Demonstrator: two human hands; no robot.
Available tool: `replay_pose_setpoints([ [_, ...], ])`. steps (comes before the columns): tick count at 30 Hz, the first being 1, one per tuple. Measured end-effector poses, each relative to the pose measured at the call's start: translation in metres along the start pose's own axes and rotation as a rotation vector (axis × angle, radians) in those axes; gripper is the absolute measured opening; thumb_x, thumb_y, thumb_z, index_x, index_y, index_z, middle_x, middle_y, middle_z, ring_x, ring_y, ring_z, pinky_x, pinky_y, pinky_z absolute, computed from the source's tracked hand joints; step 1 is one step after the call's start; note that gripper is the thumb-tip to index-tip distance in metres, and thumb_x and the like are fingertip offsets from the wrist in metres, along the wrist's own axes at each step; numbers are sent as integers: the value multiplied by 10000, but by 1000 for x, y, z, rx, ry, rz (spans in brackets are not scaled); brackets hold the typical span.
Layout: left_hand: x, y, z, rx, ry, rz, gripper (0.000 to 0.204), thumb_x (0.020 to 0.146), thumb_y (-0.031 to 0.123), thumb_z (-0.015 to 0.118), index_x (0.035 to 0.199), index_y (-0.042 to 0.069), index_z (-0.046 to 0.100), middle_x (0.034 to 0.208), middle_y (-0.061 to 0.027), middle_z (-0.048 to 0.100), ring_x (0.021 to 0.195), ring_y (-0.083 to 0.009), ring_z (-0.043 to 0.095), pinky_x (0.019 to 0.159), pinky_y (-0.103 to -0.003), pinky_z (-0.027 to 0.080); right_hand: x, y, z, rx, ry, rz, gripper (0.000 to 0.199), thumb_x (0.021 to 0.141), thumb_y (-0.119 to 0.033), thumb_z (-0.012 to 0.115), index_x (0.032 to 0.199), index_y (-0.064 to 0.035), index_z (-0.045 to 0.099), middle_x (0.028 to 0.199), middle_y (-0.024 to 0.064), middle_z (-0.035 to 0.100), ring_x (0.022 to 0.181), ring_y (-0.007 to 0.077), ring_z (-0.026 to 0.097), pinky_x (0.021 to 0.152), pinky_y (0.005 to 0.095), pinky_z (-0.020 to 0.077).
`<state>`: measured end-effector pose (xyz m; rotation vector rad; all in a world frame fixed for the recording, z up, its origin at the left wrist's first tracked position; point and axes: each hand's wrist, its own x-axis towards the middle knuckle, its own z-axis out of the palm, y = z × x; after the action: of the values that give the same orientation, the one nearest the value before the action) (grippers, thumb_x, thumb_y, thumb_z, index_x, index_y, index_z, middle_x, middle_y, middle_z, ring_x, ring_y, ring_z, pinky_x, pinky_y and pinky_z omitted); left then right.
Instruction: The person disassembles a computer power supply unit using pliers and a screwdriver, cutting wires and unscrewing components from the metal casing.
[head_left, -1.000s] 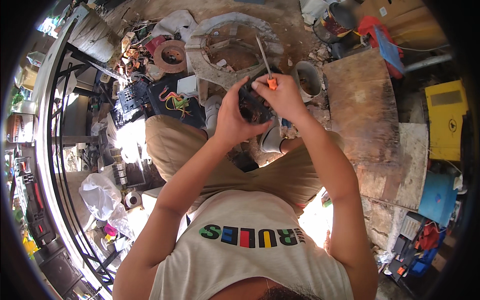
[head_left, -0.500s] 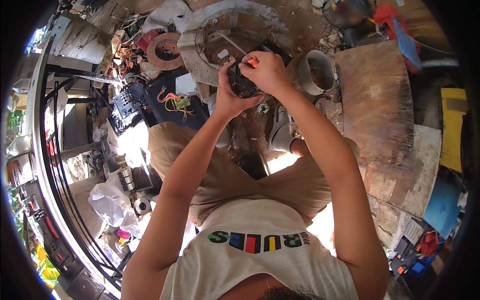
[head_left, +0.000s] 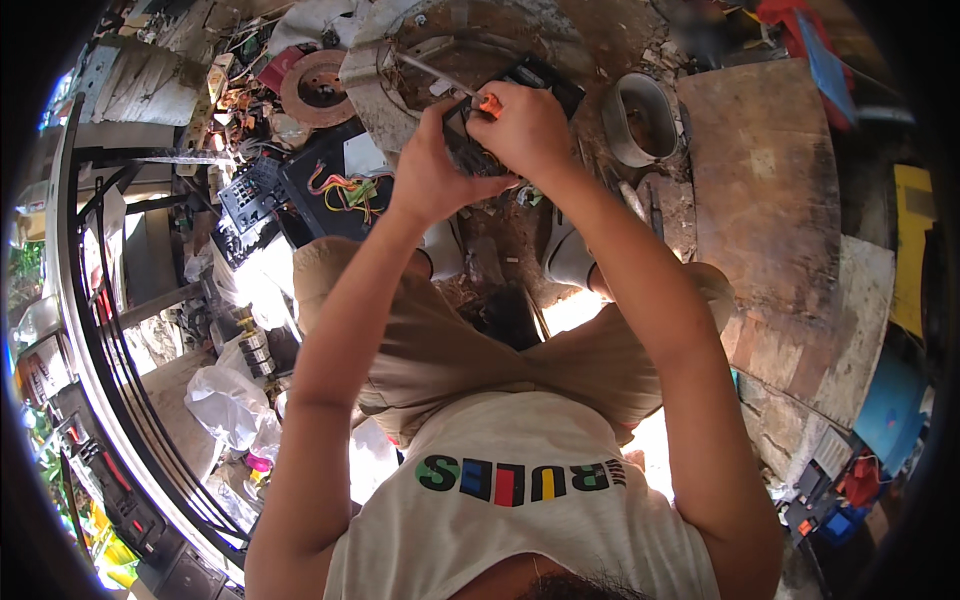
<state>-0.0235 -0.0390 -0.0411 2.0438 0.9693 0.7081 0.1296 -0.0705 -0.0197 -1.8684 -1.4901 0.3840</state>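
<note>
At the far middle of the head view, my left hand [head_left: 432,170] is wrapped round the near left side of a black boxy device [head_left: 549,84]. The device's dark inner parts show between my hands, but their detail is too small to tell. My right hand [head_left: 530,132] is closed round the orange handle of a screwdriver [head_left: 489,105], over the device. The screwdriver's long metal shaft points up and to the left, away from the device. My right hand hides much of the device's middle.
A round concrete ring [head_left: 375,75] lies beyond my hands. To the left are an open black case with coloured wires [head_left: 350,190], a rusty ring [head_left: 318,88] and loose scrap. An oval grey container [head_left: 641,120] and a wooden board [head_left: 765,170] lie to the right.
Both hands, the device and the screwdriver have shifted slightly left and farther away in the picture. The hold of each hand looks the same.
</note>
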Motion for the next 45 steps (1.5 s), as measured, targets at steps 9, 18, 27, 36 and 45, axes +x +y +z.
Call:
replay_pose_setpoints([
  [9, -4, -14, 5, -233, 3, 34, 980, 529, 328, 971, 1302, 48, 437, 1059, -139, 674, 1009, -281, 665, 885, -379, 521, -121, 28, -63, 270, -111, -104, 498, 911, -118, 657, 1375, -15, 510, 1095, 132, 636, 768, 226, 652, 734, 344, 535],
  [18, -2, -10, 8, -223, -19, 47, 913, 633, 182, 933, 1336, 5, 378, 1149, -156, 650, 1070, -228, 653, 948, -368, 512, -149, 26, -29, 819, -29, 401, 395, 1027, -266, 574, 1321, -3, 589, 869, -38, 586, 746, 18, 471, 682, 192, 404],
  [27, -3, -16, 11, -210, 53, 110, 939, 553, 298, 963, 1297, 34, 455, 1051, -148, 686, 961, -276, 691, 842, -375, 543, -140, 18, -17, 800, -51, 399, 404, 1028, -286, 566, 1326, -14, 586, 817, -44, 570, 731, 23, 471, 661, 198, 401],
  [36, -5, -4, 4, -168, 37, 68, 952, 548, 300, 965, 1303, 38, 447, 1051, -149, 679, 964, -288, 686, 843, -381, 544, -138, 20, -16, 725, -45, 389, 402, 1021, -288, 573, 1326, -26, 586, 794, -38, 582, 708, 30, 482, 640, 209, 414],
  [45, -3, -19, 18, -234, 106, 131, 961, 541, 309, 970, 1300, 25, 454, 1068, -159, 676, 983, -304, 683, 854, -391, 541, -137, 17, -12, 578, 54, 289, 405, 1005, -276, 591, 1329, -33, 587, 849, 17, 658, 750, 65, 568, 696, 236, 467],
])
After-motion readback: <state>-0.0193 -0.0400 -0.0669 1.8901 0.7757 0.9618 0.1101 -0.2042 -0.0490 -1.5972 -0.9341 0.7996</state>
